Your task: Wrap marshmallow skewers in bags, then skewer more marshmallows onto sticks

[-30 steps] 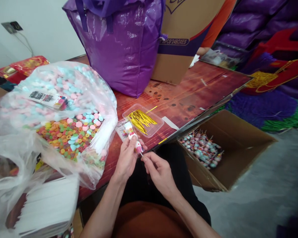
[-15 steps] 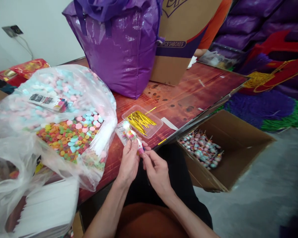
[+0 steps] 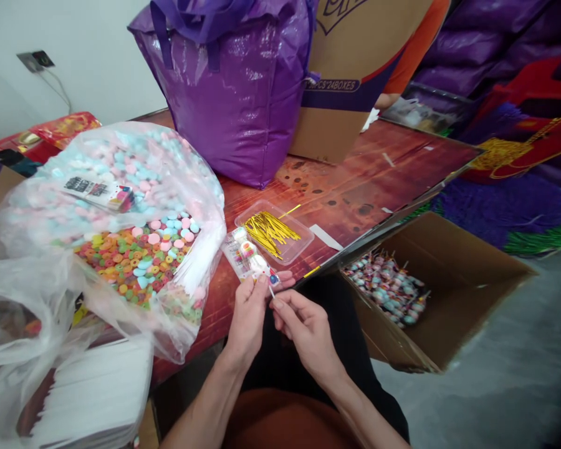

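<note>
My left hand (image 3: pixel 251 312) is closed around the lower part of a candy skewer in a printed clear bag (image 3: pixel 249 252), thumb on top and fingers beneath. White and coloured candies show through the film. From the bag's lower end sticks out a thin white stick (image 3: pixel 272 292), and my right hand (image 3: pixel 306 324) pinches it between thumb and forefinger. Just beyond the skewer, gold twist ties (image 3: pixel 270 232) lie in a shallow clear plastic tray (image 3: pixel 305 242). Left of my hands, a big clear bag (image 3: pixel 215 206) holds pastel candies, gummy rings and white sticks.
A purple bag (image 3: pixel 229 106) and a cardboard carton (image 3: pixel 327 134) stand on the table's far side. An open box (image 3: pixel 472 280) of wrapped skewers sits low at right. Stacked white paper bags (image 3: pixel 93 393) lie at lower left. Behind the carton, another person's orange sleeve (image 3: pixel 414 53) shows.
My right hand has moved slightly down and away from the bag, now pinching the exposed stick. More of the printed bag shows above my left hand. The view has shifted slightly.
</note>
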Tool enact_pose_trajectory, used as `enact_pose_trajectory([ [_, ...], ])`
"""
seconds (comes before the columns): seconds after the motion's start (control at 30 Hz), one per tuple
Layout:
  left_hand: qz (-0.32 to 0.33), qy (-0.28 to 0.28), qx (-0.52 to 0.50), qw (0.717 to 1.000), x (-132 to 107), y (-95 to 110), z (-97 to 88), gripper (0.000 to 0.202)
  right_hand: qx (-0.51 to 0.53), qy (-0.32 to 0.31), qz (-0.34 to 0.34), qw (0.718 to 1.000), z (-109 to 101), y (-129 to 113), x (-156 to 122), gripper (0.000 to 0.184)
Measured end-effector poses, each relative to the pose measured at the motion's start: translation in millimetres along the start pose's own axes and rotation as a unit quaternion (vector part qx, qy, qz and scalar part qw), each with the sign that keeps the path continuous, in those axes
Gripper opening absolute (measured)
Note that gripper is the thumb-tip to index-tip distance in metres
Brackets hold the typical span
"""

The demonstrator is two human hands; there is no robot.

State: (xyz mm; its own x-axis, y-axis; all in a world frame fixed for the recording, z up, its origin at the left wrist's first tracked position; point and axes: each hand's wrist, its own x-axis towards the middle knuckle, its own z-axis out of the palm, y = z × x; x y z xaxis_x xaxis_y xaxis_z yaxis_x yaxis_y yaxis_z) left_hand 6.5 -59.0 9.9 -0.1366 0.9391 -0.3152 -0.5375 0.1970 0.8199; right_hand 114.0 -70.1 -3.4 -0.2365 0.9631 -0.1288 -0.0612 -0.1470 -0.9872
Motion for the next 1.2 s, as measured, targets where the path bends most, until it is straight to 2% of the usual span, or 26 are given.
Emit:
enact_pose_trajectory([
  [0.17, 0.042, -0.001, 0.057, 0.997, -6.7, -4.6, -1.1, 0.03, -0.012, 0.002, -0.028, 1.0, 2.5, -6.1, 6.4, 0.034],
  [0.33, 0.036, 0.037, -0.016, 0.999, -2.0, -3.5, -3.0, 0.026, -0.082, -0.053, -0.02, 0.995, -2.4, -10.2, 10.2, 0.038],
  [0.4, 0.045, 0.044, -0.02, 0.998, -0.4, -1.3, -5.0, 0.025, -0.127, -0.029, -0.033, 0.991, -6.1, -12.2, 11.1, 0.036],
  [0.47, 0.067, 0.038, 0.015, 0.997, -0.7, 0.9, -7.7, 0.022, -0.15, 0.033, -0.053, 0.987, -9.6, -15.9, 12.9, 0.032],
  [0.53, 0.085, 0.023, 0.06, 0.994, -2.9, 2.1, -10.3, 0.027, -0.15, 0.073, -0.078, 0.983, -11.0, -20.8, 15.8, 0.027],
  [0.63, 0.089, -0.011, 0.105, 0.99, -8.9, 1.7, -13.3, 0.027, -0.104, 0.037, -0.088, 0.99, -7.1, -26.8, 20.1, 0.027],
  [0.8, 0.061, -0.062, 0.161, 0.983, -19.6, 7.1, -18.6, 0.028, 0.029, 0.021, -0.01, 0.999, 7.8, -31.0, 21.4, 0.027],
  [0.87, 0.049, -0.054, 0.175, 0.982, -23.7, 14.4, -21.1, 0.031, 0.03, 0.005, -0.008, 1.0, 13.2, -33.4, 21.2, 0.025],
  [0.97, 0.036, -0.056, 0.208, 0.976, -29.9, 27.4, -25.9, 0.033, 0.005, -0.017, -0.044, 0.999, 19.3, -37.0, 21.1, 0.023],
  [1.07, 0.054, -0.069, 0.231, 0.969, -33.3, 35.6, -33.1, 0.035, -0.011, -0.01, -0.062, 0.998, 22.5, -38.3, 21.2, 0.027],
  [1.2, 0.082, -0.034, 0.171, 0.981, -29.0, 33.7, -40.6, 0.019, -0.011, -0.042, -0.031, 0.999, 24.2, -40.2, 22.4, 0.035],
])
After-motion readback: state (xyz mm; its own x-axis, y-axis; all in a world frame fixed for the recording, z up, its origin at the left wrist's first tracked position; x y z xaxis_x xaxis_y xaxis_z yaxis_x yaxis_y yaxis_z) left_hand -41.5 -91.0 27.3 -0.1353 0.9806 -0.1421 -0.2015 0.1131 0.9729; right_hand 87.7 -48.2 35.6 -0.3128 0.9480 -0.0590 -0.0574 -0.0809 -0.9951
